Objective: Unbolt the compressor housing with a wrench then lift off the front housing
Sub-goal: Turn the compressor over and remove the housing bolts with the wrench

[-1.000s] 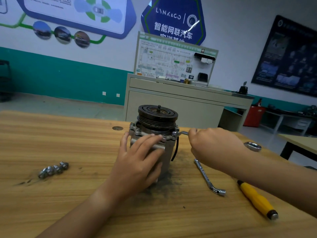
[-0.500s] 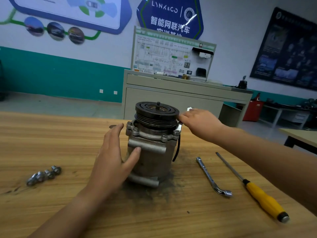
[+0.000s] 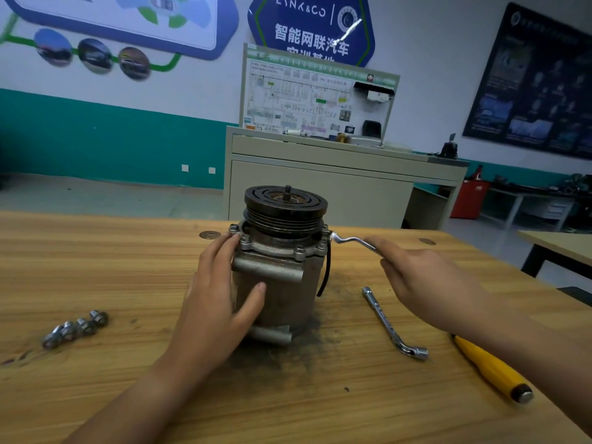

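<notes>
The compressor stands upright near the middle of the wooden desk, on a dark smear of grime, with its black grooved pulley on top and a short threaded shaft poking up from the centre. Just below the pulley is the front housing, a grey flange with bolt heads still seated round its rim. The left hand grips the compressor body from its left side: the thumb lies spread across the front face, while the other fingers reach up together along the side to the edge of the flange. The right hand holds the handle of a cranked wrench, its fingers curled round the shaft and the forefinger laid along it. The wrench head sits at the right-hand edge of the flange, though whether it is seated on a bolt there I cannot tell. A black cable hangs down the compressor's right side. On the desk to the right lies an L-shaped socket wrench, apart from both hands, and beyond it a yellow-handled screwdriver is partly hidden under the right forearm. Well to the left of the compressor, a short row of loose bolts lies touching one another.
</notes>
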Tool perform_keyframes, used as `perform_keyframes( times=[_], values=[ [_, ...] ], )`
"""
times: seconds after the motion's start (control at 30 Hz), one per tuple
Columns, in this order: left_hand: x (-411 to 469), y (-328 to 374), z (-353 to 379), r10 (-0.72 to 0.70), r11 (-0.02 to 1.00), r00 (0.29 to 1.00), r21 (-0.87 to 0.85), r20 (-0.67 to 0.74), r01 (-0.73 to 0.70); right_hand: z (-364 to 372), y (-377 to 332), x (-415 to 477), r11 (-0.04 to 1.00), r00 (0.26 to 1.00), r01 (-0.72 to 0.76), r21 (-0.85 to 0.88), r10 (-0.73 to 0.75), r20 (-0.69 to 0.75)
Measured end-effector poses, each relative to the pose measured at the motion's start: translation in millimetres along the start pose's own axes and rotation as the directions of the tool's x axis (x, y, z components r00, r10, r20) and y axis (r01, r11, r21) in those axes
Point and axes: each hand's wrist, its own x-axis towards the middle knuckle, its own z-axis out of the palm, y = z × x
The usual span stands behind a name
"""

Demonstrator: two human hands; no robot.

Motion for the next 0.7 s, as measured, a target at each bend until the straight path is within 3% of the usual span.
perform_keyframes(
  times=[0.37, 0.57, 0.7],
  values=[
    [-3, 2, 1, -0.013, 0.999, 1.000, -0.030, 0.023, 0.014, -18, -24, 11, 0.977, 0.993, -0.041, -0.208, 0.062, 0.098],
    [-3, 4, -1, -0.005, 1.000, 1.000, -0.012, 0.028, 0.005, -27, -43, 13, 0.920, 0.987, 0.048, -0.388, 0.017, 0.162],
    [-3, 3, 0, -0.013, 1.000, 1.000, -0.014, 0.028, 0.013, -30, -35, 15, 0.938, 0.980, 0.052, -0.342, 0.019, 0.200]
  ],
)
